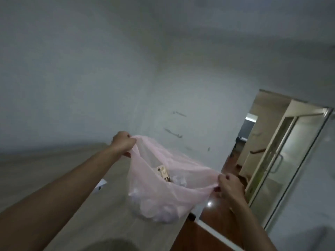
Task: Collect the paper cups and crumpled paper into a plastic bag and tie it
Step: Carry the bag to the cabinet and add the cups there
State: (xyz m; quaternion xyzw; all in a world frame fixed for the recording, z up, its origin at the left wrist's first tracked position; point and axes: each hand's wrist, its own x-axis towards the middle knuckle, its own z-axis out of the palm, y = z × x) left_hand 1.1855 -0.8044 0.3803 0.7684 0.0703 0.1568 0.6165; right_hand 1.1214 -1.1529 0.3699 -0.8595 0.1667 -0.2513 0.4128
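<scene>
Collecting looks done, tying remains

Pink plastic bag [163,189] hangs open, untied. Left hand [122,142] pinches its far rim, right hand [229,187] its near rim, held well apart. Inside it lie a patterned cup [163,173] and pale crumpled paper [179,181].

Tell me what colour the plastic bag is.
Pale translucent pink plastic bag, held open by the left hand and right hand; head view.

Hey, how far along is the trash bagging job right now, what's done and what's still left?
Mostly done: the pink plastic bag already bulges with pale crumpled paper and a patterned cup. In hand: the left hand and right hand each grip one side of the bag's mouth, holding it up and spread apart. Left: the mouth is open, so the knot remains. A small white object lies on the floor beyond; too blurred to identify.
</scene>
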